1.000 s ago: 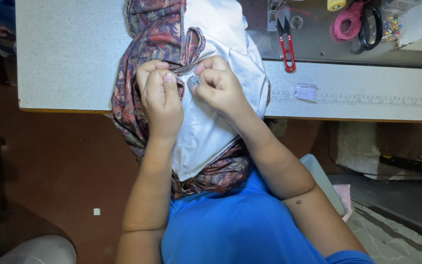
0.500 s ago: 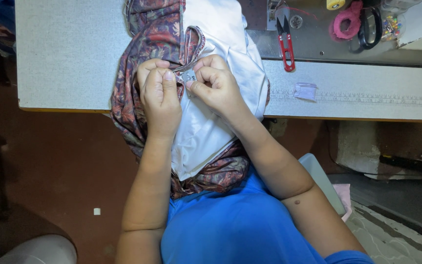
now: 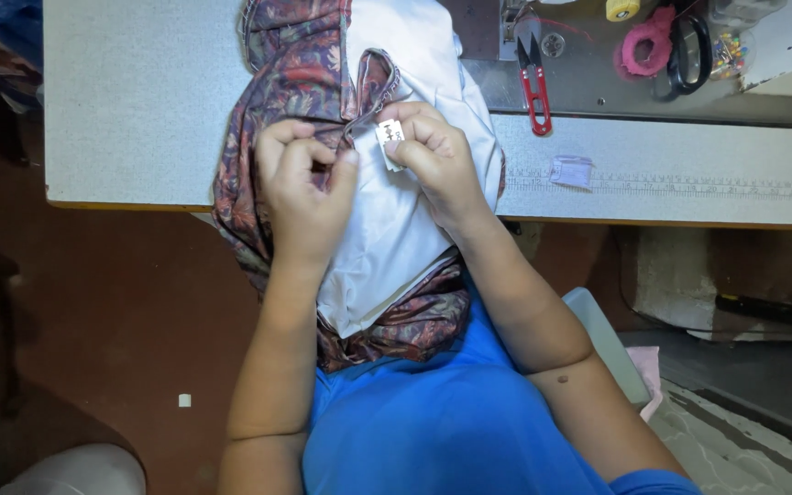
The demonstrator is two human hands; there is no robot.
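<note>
Right now the person is working at the edge of a grey sewing table (image 3: pixel 139 101), with a patterned maroon garment (image 3: pixel 291 82) and its white lining (image 3: pixel 396 238) draped from the tabletop down into the lap. The left hand (image 3: pixel 304 192) is closed into a pinch, its fingers bunching the patterned fabric just beside a seam where the print is meeting the lining. The right hand (image 3: pixel 433 160) is also closed, gripping a small razor blade (image 3: pixel 389 139) between thumb and forefinger, the blade's edge sitting right at that seam, touching or nearly touching the cloth; which one I cannot tell.

By my reading, the step in hand is unpicking stitches along this seam: one hand is tensioning the fabric while the other is bringing the blade to the thread. The next move seems to call for a short, light stroke against the stitches alone, with the left hand keeping the two layers pulled apart so the edge is not biting into the lining or the fingertips close by.

On the table beyond, red thread snips (image 3: pixel 535 87) are lying near the sewing machine base (image 3: pixel 598 82), with a pink thread roll (image 3: pixel 643 46) and black-handled scissors (image 3: pixel 689 50) well apart from the hands. A small white label (image 3: pixel 572 171) is resting near the table's front edge.
</note>
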